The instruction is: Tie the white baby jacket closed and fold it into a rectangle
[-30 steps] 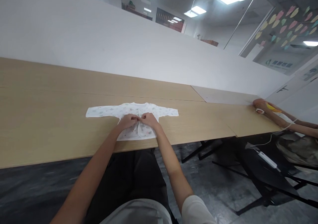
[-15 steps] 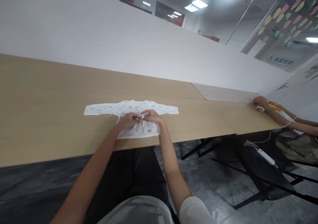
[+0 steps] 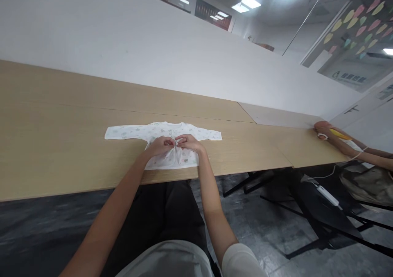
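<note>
A small white baby shirt (image 3: 155, 128) with a faint print lies on the wooden table, its sleeves spread left and right and its neckline toward the wall. At the middle of its front, my left hand (image 3: 162, 145) pinches one side of the opening. My right hand (image 3: 188, 142) pinches the cloth just beside it, so the fingertips of both hands nearly meet. Between them the fabric is drawn up into a fold. Whatever fastener may be under the fingers is too small to make out.
The light wooden table (image 3: 76, 154) runs along a white wall (image 3: 123, 52). Far right, another person's arms (image 3: 346, 144) rest on the table near white and yellow cloth. A black chair (image 3: 322, 207) below holds a white power strip (image 3: 328, 195) with a cable.
Both hands stay at the front of the shirt, their fingertips slightly closer together. The view has shifted a little.
</note>
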A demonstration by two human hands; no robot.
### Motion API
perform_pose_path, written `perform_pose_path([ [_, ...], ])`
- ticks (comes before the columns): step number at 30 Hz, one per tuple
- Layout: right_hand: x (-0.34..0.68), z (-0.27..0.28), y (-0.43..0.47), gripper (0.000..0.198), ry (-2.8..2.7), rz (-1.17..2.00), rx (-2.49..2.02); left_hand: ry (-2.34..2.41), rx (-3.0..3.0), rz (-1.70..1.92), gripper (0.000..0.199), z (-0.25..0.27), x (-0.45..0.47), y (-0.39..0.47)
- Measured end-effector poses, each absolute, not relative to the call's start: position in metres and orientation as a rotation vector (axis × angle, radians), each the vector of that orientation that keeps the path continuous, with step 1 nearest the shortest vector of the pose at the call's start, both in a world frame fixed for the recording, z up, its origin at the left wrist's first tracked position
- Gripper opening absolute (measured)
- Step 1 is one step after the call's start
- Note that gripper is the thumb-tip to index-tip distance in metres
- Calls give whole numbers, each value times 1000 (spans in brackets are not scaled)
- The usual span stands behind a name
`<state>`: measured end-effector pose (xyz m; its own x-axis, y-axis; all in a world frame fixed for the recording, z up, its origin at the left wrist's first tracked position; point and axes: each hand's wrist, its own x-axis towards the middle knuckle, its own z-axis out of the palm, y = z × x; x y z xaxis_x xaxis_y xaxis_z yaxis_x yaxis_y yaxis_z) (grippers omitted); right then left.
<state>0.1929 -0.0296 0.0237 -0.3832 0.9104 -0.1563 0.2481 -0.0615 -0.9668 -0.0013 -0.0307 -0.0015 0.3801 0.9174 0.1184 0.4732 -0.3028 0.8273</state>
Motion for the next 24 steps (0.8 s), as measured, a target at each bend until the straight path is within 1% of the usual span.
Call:
perform_pose_path([
  [8,192,27,-32,24,-1530,1589,-1230,1127,1761,835,34,0,1,-32],
  [13,193,27,-31,23,-1485,1618,-1147,1169,1677,843,39,2,0,-32],
  [20,190,17,-28,36,-1504,1622,-1140,1196,1618,830,32,5,0,-35],
  [24,186,12,-25,37,-1535,1602,-1167,1215,1582,834,29,3,-1,-32],
])
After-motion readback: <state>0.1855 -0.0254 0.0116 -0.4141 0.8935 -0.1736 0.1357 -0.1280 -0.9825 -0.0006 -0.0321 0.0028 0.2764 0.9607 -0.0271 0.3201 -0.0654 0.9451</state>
